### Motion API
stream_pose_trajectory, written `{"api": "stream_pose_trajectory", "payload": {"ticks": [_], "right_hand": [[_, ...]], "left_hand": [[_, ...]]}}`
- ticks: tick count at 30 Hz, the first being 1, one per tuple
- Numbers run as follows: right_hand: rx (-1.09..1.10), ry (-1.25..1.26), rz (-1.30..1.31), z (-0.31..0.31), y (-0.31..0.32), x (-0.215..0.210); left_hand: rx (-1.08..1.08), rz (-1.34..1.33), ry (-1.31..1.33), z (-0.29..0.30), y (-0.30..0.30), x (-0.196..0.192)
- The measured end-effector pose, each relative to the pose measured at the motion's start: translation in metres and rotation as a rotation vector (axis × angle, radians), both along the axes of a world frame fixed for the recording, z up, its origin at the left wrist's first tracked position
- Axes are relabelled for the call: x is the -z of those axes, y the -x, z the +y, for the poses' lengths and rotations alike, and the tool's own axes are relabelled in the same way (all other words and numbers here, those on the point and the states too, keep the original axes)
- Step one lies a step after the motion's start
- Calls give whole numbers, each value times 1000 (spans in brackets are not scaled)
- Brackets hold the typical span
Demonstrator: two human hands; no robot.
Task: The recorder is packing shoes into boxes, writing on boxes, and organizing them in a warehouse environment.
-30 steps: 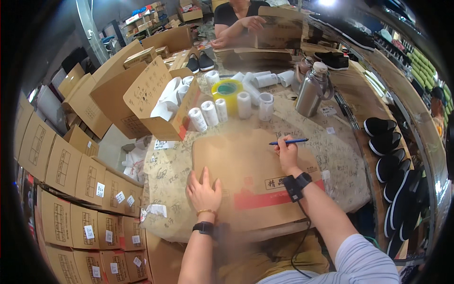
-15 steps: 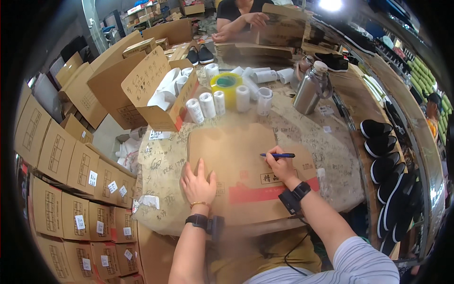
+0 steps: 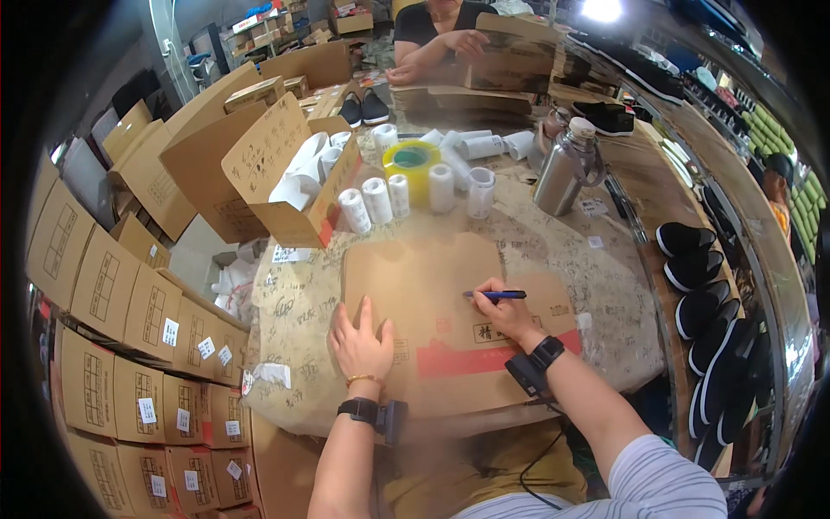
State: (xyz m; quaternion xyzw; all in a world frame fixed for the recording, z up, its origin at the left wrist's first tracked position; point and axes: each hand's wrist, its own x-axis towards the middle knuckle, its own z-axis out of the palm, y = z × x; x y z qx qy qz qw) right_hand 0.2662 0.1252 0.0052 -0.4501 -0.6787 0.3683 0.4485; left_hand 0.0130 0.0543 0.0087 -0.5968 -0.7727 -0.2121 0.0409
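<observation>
A flat piece of brown cardboard [image 3: 424, 277] with a red band and dark print lies on the paper-covered table in front of me. My left hand [image 3: 361, 344] rests on its left side, fingers spread. My right hand [image 3: 507, 310] grips a blue pen [image 3: 500, 295], tip toward the middle of the sheet; whether it touches the surface I cannot tell. Beyond the cardboard stand several rolls of white labels [image 3: 377, 201] and a roll of yellow tape [image 3: 411, 169].
An open carton [image 3: 298, 221] with label rolls stands far left; stacked boxes [image 3: 138, 406] line the left. A steel flask [image 3: 562, 173] stands far right, black shoes [image 3: 696, 268] on the right-hand rack. Across the table, another person's hand [image 3: 465, 41] is beside cardboard.
My right hand has shifted slightly left with the pen, whose tip is now a little nearer the cardboard's middle. My left hand stays on the cardboard.
</observation>
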Motion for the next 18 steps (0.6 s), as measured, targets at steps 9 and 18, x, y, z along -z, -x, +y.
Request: {"api": "stream_pose_trajectory", "payload": {"ticks": [9,18], "right_hand": [[89,-4,27,2,-3,3],[191,74,200,-3,-9,0]], "left_hand": [[6,-13,22,1,-2,-1],[8,-15,33,1,-2,-4]]}}
